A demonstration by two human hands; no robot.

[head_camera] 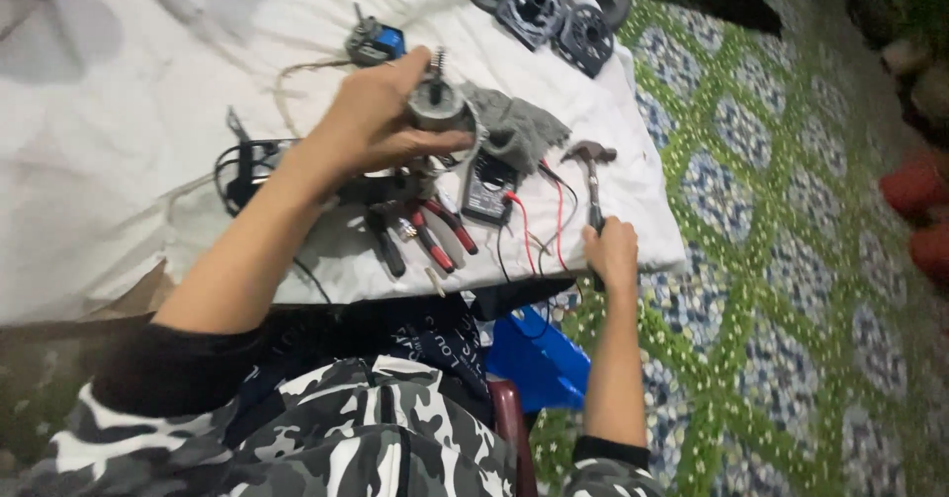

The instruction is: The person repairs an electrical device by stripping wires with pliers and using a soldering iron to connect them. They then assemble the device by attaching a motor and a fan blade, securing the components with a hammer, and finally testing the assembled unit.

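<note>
Two hands were busy: my left hand had its grip clamped on a small motor above the white-covered bench, my right hand gripped a hammer beside the multimeter.

Pliers, multimeter and its red leads are crowding the table's near edge between both hands. Grey cloth is blocking behind. White cloth at far left is lying open for passage.
</note>
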